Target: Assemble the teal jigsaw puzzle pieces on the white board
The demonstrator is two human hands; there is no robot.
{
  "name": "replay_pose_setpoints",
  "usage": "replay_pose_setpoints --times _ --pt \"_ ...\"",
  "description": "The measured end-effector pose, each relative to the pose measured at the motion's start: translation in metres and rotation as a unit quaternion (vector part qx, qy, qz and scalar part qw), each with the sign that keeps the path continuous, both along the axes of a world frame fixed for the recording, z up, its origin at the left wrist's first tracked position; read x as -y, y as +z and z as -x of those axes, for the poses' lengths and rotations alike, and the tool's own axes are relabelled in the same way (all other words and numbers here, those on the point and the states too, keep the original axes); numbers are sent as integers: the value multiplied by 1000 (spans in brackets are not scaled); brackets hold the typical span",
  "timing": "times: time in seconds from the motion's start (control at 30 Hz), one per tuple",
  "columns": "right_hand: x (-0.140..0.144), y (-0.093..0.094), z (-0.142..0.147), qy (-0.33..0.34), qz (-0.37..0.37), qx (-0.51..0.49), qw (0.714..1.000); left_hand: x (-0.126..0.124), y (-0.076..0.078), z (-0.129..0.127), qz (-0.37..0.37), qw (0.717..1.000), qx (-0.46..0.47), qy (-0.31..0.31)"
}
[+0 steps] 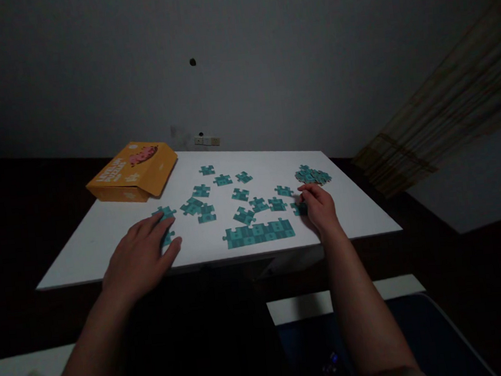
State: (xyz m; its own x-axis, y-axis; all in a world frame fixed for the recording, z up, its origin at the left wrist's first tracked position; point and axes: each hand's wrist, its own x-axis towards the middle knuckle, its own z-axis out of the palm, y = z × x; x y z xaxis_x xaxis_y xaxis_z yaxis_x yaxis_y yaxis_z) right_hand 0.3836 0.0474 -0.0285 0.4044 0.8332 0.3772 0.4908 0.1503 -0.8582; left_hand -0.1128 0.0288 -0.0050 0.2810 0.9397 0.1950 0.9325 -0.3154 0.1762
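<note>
Left hand [139, 255] flat on pieces, right hand [321, 208] pinching one beside the strip [259, 233]; a nudge could split it.

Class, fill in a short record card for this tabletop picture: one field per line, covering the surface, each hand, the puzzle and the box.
Surface: white table
Left hand: flat on the table, fingers over loose teal pieces
Right hand: fingertips on a teal piece
Joined section: a strip at the near edge, between the hands
Pile of pieces: beyond the right hand
Orange box: far left corner
</note>
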Motion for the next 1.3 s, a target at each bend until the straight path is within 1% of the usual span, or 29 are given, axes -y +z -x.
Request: replay_pose_setpoints --times 0.1,0.17,0.37,0.5,0.7,0.9,0.97,1.03,1.13,1.23,1.3 --pt "1 0 1 31 33 31 998 1 2 -1 7 1000 4 3" --pt "2 1 2 41 40 45 997 2 2 -1 7 1000 7 2" --pt "3 2 3 26 40 43 998 1 2 -1 7 1000 9 -8" --pt "3 2 2 28 39 48 998 2 3 -1 0 1000 4 -13" --pt "4 -1 0 30 42 32 998 6 4 -5 2 1000 6 -6" --pt "4 -4 -2 30 46 40 998 7 6 -7 10 1000 14 -3" --pt "4 -4 -2 30 52 58 996 8 6 -7 13 1000 14 -6" --pt "4 -4 -3 31 55 105 992 8 6 -7 13 1000 12 -8" --pt "4 -4 -4 49 54 167 983 9 7 -8 17 1000 12 -4" --pt "3 -5 -6 51 49 171 983 9 8 -8 23 1000 16 2" --pt "3 -6 -6 52 59 135 988 9 8 -8 22 1000 17 1"
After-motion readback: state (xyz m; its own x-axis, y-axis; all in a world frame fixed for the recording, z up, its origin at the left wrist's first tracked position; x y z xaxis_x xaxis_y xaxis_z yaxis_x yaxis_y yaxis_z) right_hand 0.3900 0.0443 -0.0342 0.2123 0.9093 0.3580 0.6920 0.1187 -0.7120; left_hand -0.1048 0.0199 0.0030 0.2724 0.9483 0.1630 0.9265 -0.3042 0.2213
